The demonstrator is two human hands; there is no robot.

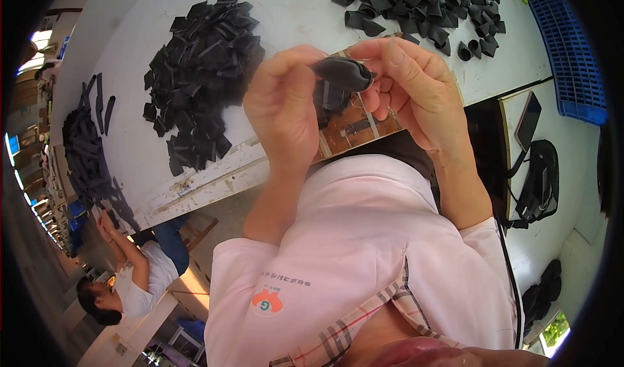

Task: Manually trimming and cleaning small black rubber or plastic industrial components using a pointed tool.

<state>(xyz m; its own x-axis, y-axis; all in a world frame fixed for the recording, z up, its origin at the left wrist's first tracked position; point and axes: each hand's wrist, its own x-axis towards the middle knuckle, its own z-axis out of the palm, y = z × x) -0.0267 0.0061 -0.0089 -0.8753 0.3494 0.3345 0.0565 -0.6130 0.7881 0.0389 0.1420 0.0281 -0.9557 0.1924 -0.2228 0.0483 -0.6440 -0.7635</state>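
Note:
Above the table's near edge, both hands hold a small black curved piece (343, 73) of soft fabric or foam. My left hand (284, 104) pinches its left end between thumb and fingers. At its right end, my right hand (421, 88) closes on the edge with thumb and fingertips, the other fingers curled below. Under the hands lies a brown wooden board (348, 133) with pale strips. A few flat black pieces (330, 99) show on it, partly covered by the held piece and my left hand.
A heap of flat black pieces (208, 68) lies left on the white table (133, 107); curled black pieces (416, 3) pile up at the far right. Long black strips (88, 146) lie far left, near a seated co-worker (143, 276). A blue plastic basket (565, 49), phone (528, 120) and black bag (541, 178) are right.

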